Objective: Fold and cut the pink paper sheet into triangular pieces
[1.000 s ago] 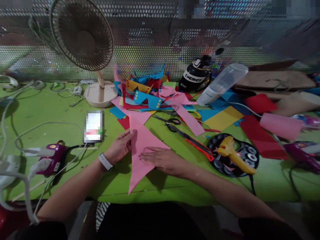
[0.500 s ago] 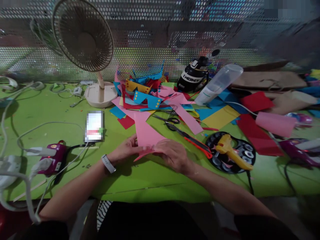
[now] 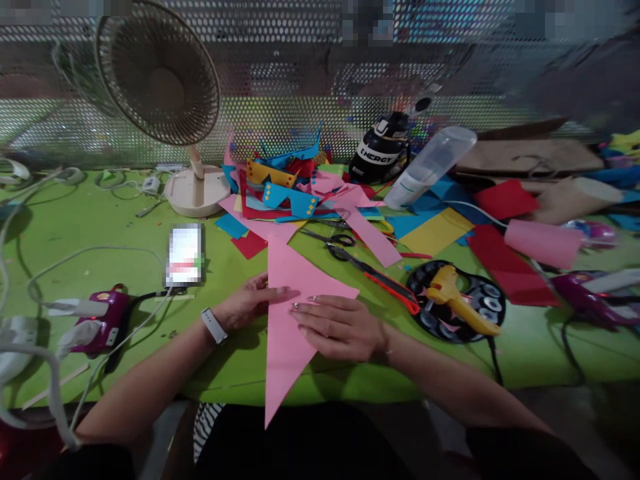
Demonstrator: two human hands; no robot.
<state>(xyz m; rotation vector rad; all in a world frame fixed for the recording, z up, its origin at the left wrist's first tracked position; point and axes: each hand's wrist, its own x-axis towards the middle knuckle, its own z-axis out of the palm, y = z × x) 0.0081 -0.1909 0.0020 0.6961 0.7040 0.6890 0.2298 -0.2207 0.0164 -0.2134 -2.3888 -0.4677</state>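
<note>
Pink paper triangle (image 3: 287,313) flat on table; right hand (image 3: 340,327) pressing open-palmed on it, left hand (image 3: 247,303) fingers touching left edge.

Half a second ago we had the pink paper triangle (image 3: 287,320) lifted and bunched between both hands. Now it's flat again, tip hanging past the bench's near edge. Right hand (image 3: 340,327) presses it down, left hand (image 3: 247,303) at its left edge.
</note>
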